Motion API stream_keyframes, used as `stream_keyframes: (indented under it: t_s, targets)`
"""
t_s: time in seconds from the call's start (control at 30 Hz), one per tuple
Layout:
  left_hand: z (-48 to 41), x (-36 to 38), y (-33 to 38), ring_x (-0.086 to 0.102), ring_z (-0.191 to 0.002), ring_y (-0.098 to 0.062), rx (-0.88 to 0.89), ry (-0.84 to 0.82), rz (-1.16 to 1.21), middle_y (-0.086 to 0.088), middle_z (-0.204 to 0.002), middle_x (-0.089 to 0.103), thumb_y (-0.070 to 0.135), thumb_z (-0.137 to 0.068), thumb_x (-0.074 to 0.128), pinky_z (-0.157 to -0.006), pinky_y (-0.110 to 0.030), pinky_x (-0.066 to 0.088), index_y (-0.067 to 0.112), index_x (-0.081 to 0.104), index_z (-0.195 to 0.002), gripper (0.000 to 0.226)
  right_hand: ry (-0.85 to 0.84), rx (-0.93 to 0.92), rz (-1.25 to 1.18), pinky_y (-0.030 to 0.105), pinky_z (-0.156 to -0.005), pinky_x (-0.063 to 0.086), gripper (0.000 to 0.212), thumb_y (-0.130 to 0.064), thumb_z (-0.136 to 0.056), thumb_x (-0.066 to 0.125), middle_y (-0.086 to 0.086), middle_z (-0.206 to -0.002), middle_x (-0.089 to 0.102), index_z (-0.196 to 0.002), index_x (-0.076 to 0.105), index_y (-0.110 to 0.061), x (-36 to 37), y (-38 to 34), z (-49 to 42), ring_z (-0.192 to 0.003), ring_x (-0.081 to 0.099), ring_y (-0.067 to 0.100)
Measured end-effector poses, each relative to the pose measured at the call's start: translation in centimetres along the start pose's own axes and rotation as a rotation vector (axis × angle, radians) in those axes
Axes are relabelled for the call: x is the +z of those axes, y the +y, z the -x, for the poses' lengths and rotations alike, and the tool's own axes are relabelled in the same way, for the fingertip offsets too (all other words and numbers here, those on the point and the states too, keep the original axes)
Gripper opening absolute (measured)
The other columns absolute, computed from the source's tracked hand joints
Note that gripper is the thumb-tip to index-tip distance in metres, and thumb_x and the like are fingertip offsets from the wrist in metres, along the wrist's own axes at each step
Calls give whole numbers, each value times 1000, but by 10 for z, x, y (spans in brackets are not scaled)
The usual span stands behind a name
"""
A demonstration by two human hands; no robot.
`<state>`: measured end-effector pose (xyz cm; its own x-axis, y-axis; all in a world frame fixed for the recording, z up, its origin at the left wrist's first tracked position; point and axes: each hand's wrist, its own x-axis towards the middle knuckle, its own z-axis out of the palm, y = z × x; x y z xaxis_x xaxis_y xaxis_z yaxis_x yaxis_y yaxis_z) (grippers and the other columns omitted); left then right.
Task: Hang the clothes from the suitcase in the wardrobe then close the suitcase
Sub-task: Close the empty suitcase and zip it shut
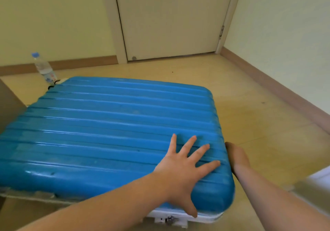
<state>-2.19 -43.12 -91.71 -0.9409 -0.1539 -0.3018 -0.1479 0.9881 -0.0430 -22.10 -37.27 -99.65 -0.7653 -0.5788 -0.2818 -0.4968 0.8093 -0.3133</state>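
Note:
A blue ribbed hard-shell suitcase (107,123) lies flat on the floor with its lid down. A white rim and a small lock (169,219) show at its near right corner. My left hand (184,170) presses flat on the lid near that corner, fingers spread straight. My right hand (236,156) is against the suitcase's right side, and its fingers are hidden behind the edge. No clothes and no wardrobe are in view.
A plastic water bottle (43,67) stands on the floor by the suitcase's far left corner. A shut door (169,20) is in the back wall. A brown piece of furniture (9,104) is at the left, and something white (317,179) at the lower right.

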Motion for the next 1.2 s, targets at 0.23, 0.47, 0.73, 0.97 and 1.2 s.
stream_keyframes:
  t_s: [0.23,0.47,0.73,0.97,1.2]
  targets:
    - [-19,-9,-17,-21,-144,-28,-24,17,-9,6,-157,-14,71,-67,62,-106,-68,-14,42,-11,-146,112,26,-121,141,34,-81,49,23,-24,-93,45,13,-110,67,-104,62,-12,-7,6,0,-102,61,33]
    - [-29,-18,-40,-20,-144,-24,-46,-20,-39,14,-156,-18,72,-64,64,-106,-71,-6,50,-15,-142,113,33,-231,298,30,-68,36,18,-11,-91,41,7,-104,67,-77,36,-22,9,22,21,-100,61,29]
    - [-8,-5,-43,8,-147,-24,-13,199,-157,6,-159,8,72,-66,51,-110,-67,9,44,3,-146,98,33,-183,273,32,-75,41,29,-5,-93,35,8,-109,65,-116,51,-12,21,24,55,-105,59,27]
    - [-8,36,-21,55,-120,-34,-33,432,-223,-5,-132,58,78,-29,73,-91,-64,44,21,42,-131,121,-29,-169,81,31,-69,39,20,-17,-96,32,9,-109,65,-110,46,-16,23,21,50,-101,60,30]
    - [-16,33,-26,46,-100,-18,4,605,-173,1,-102,65,72,-26,77,-89,-48,51,15,44,-126,119,12,-278,271,28,-64,36,28,-12,-95,35,10,-107,62,-116,52,-15,6,33,25,-96,60,29]
